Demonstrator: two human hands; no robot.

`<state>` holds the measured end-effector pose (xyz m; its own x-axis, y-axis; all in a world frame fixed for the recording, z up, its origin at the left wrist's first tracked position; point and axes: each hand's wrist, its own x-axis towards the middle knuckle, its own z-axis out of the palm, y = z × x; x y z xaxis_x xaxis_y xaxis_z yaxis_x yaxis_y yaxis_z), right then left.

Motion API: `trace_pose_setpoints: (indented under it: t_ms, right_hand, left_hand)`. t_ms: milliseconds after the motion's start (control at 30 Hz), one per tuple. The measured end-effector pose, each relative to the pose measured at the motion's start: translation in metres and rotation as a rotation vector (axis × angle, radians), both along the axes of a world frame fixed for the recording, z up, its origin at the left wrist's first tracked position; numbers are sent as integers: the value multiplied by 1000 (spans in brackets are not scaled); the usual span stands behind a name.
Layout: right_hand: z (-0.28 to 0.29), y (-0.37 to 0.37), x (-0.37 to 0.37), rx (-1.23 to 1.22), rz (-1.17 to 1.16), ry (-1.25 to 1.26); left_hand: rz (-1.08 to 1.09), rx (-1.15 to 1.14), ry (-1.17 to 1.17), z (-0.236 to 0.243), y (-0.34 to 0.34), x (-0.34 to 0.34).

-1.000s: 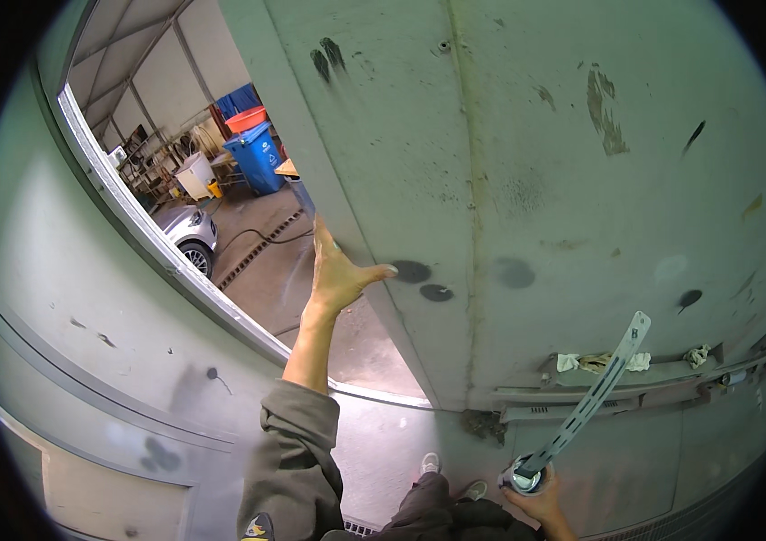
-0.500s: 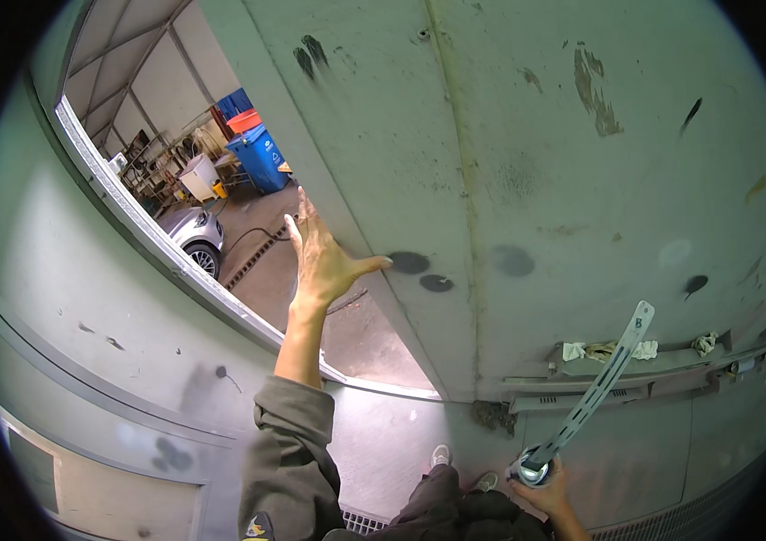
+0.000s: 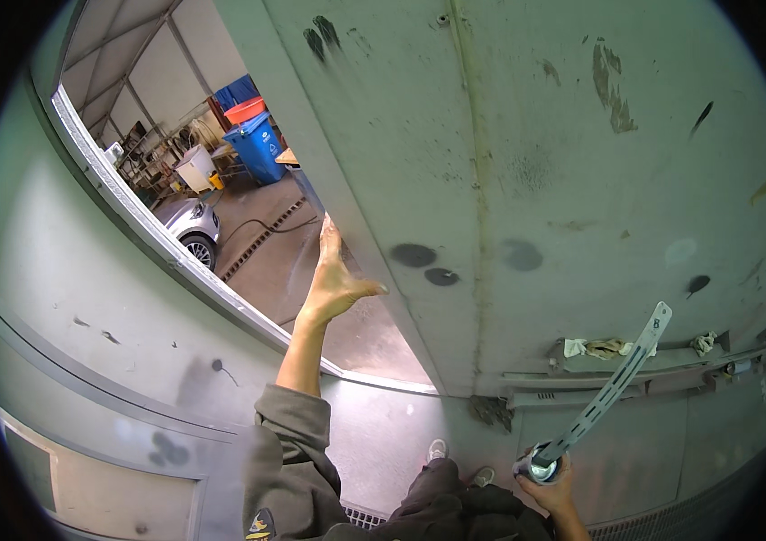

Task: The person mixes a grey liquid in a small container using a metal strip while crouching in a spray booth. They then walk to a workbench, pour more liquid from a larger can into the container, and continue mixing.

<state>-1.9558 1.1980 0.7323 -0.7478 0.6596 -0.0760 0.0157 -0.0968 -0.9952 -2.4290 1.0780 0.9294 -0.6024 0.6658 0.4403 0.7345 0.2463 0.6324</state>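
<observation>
My left hand [image 3: 334,287] is at the edge of the pale green door [image 3: 383,135]. Its thumb reaches over the door's face while the fingers, held together, curl round the edge, their tips partly hidden. Low on the right, my right hand [image 3: 552,494] is wrapped round a small cup [image 3: 524,465]. A long slotted metal mixing stick [image 3: 613,383] stands tilted in the cup, leaning up to the right. Something pale and shiny shows inside the cup.
Through the doorway are a silver car [image 3: 194,230], a blue bin [image 3: 255,149] with a red basin [image 3: 244,110] on top, and a dark hose. A ledge [image 3: 527,379] with crumpled rags [image 3: 608,348] runs along the right wall. Floor grating [image 3: 363,518] lies near my feet.
My left hand has moved slightly down along the door edge, its spread fingers now closer together and curled round it. The door gap looks a little wider. The right hand still holds the cup.
</observation>
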Motion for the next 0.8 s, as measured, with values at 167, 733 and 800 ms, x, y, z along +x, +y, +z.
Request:
trace_pose_setpoints:
  t_ms: [167, 733, 800]
  right_hand:
    - [14, 1, -2, -14, -47, -22]
    - [22, -7, 2, -16, 10, 18]
    - [21, -10, 6, 46, 8, -2]
  left_hand:
    - [120, -188, 80, -4, 6, 11]
    - [278, -447, 198, 11, 9, 12]
    - [286, -491, 232, 13, 11, 11]
